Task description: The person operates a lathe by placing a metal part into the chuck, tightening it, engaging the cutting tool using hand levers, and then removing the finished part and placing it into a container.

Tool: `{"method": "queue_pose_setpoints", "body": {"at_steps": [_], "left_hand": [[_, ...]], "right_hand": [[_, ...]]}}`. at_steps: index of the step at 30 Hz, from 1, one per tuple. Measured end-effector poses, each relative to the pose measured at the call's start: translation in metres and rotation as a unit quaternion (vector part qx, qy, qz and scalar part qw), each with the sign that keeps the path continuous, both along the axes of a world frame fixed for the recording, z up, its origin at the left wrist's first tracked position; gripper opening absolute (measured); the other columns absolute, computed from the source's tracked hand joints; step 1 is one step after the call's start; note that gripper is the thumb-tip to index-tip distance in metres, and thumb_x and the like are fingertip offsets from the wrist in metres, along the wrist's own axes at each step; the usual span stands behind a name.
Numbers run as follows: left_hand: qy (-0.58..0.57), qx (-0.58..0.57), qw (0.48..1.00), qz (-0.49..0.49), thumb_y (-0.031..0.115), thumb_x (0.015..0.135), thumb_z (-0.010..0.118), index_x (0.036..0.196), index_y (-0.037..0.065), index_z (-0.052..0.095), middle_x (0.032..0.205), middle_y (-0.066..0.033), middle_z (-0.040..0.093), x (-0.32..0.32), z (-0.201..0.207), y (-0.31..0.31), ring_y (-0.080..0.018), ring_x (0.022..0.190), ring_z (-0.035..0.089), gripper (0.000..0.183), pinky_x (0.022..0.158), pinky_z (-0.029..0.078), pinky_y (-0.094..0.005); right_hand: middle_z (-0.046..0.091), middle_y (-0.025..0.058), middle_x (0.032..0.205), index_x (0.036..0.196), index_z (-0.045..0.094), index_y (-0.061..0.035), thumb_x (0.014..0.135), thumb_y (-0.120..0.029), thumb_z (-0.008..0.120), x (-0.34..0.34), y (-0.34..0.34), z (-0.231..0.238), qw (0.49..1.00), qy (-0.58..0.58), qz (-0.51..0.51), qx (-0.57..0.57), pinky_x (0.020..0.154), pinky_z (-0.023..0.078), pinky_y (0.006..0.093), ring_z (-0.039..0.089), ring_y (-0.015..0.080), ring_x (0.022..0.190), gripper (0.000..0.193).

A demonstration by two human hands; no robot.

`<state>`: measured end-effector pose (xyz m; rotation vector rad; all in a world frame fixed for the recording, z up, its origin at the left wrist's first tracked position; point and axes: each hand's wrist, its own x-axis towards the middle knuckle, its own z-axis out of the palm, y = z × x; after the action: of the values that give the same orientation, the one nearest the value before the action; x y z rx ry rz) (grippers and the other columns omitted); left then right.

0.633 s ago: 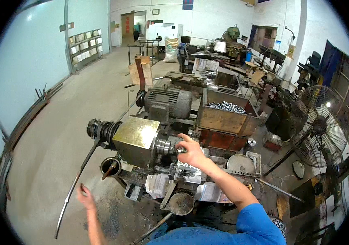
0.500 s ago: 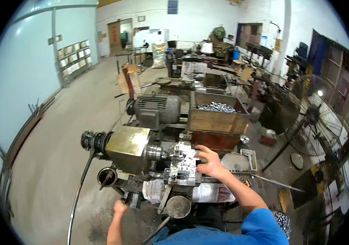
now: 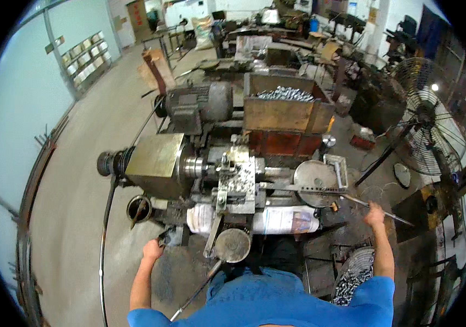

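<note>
A small metal lathe [image 3: 189,163] stands in front of me, with a brass-coloured headstock cover and a grey tool slide [image 3: 238,180]. My left hand [image 3: 152,249] is closed on a dark lever [image 3: 168,237] at the machine's lower left front. Out to the right, my right hand [image 3: 375,214] grips a long thin metal lever bar [image 3: 320,191] that runs from the slide past a round grey disc [image 3: 313,175]. A round hand wheel [image 3: 233,245] sits low at the front between my arms.
Behind the lathe stand a grey electric motor [image 3: 200,103] and a brown bin of shiny metal parts [image 3: 284,106]. A pedestal fan [image 3: 424,120] stands at the right. A basket of small metal pieces [image 3: 353,275] lies by my right arm. Bare concrete floor [image 3: 80,180] spreads left.
My right hand left the tool slide and swung out right onto the long lever bar. My left hand rose from the floor side to the lever at the lathe's lower left.
</note>
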<state>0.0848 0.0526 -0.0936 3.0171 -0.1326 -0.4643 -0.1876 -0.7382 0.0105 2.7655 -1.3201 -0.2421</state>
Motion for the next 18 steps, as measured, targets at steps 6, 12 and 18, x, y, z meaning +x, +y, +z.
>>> {"method": "queue_pose_setpoints", "body": {"at_steps": [6, 12, 18], "left_hand": [[0.243, -0.212, 0.945, -0.049, 0.028, 0.078, 0.065, 0.119, 0.001, 0.052, 0.096, -0.0153, 0.065, -0.093, 0.109, -0.038, -0.0227, 0.084, 0.063, 0.051, 0.075, 0.048, -0.0349], [0.244, -0.219, 0.937, -0.121, 0.031, 0.079, 0.065, 0.115, 0.003, 0.054, 0.086, -0.0175, 0.064, -0.160, 0.161, -0.109, -0.0265, 0.077, 0.063, 0.047, 0.072, 0.048, -0.0362], [0.211, -0.227, 0.946, -0.096, 0.012, 0.078, 0.060, 0.104, 0.001, 0.059, 0.088, -0.0161, 0.065, -0.162, 0.101, -0.111, -0.0276, 0.080, 0.063, 0.028, 0.072, 0.048, -0.0363]], "right_hand": [[0.057, 0.0152, 0.098, 0.099, 0.053, -0.0034, 0.063, -0.021, 0.067, -0.033, -0.041, -0.053, 0.995, -0.033, -0.027, -0.090, 0.089, 0.040, 0.0442, 0.052, 0.0326, 0.099, 0.043], [0.059, 0.0181, 0.072, 0.084, 0.055, -0.0005, 0.054, -0.014, 0.063, -0.094, 0.060, -0.070, 0.981, -0.144, 0.016, -0.128, 0.061, 0.048, 0.0428, 0.058, 0.0361, 0.066, 0.033], [0.058, 0.0229, 0.066, 0.084, 0.053, -0.0029, 0.052, -0.023, 0.060, -0.090, 0.182, -0.040, 0.983, -0.160, -0.084, -0.008, 0.059, 0.045, 0.0482, 0.057, 0.0421, 0.064, 0.038]]}}
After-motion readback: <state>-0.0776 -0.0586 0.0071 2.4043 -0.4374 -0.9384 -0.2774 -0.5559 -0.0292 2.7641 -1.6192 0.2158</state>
